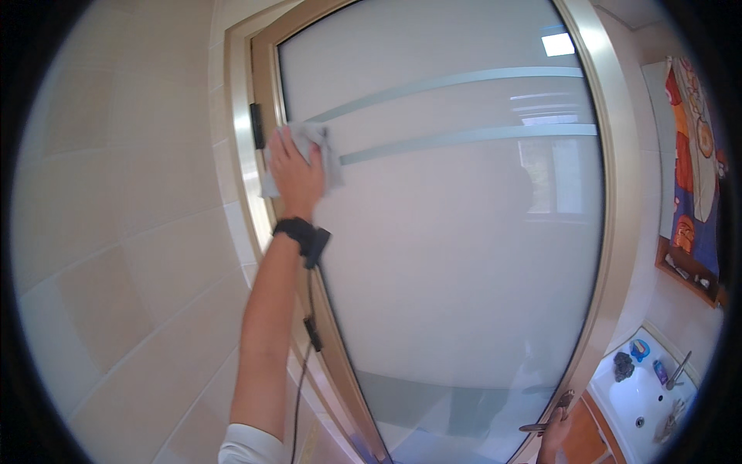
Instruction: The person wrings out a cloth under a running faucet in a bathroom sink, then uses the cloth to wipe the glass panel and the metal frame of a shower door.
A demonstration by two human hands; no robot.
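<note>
My left hand [297,177] presses a light grey cloth [331,168] flat against the left side of a framed glass door, with fingers pointing up. Partly under the hand, the cloth covers the frame's stile and the edge of the frosted glass pane [458,261]. Around that wrist is a black strap [298,231] with a small black device, from which a cable [300,383] runs down. At the lower right, my right hand [555,436] grips the metal door handle [534,428] at the door's edge; part of its hold is hidden.
A black hinge [257,126] sits on the gold-coloured door frame [239,116], beside a beige tiled wall [116,232]. Right of the door are a white washbasin [623,406] with a faucet [678,371], a wooden shelf [687,275] and a patterned cloth [693,156].
</note>
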